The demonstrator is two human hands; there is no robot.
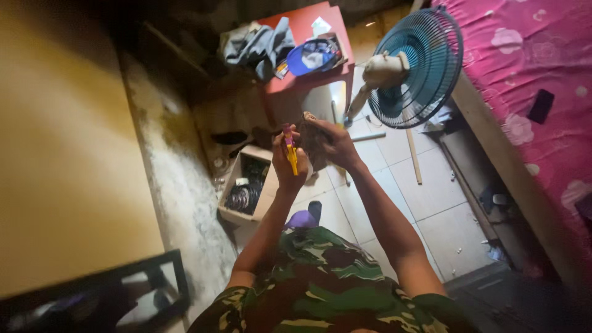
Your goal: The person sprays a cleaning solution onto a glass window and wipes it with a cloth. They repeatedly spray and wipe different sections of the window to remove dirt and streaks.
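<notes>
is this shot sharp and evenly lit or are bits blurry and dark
Head view: uneven light, top left and bottom right corners in deep shadow; the left hand with its yellow tool and the right hand are fairly sharp; the black frame at lower left is smeared; edges bend, wide-angle.

I see both arms stretched forward, bare to the elbows, wrists close together. My left hand (288,161) is raised, palm turned inward, fingers curled in a closed grip. My right hand (333,145) sits just beside it, fingers bent and closed too, wrist slightly cocked.
</notes>
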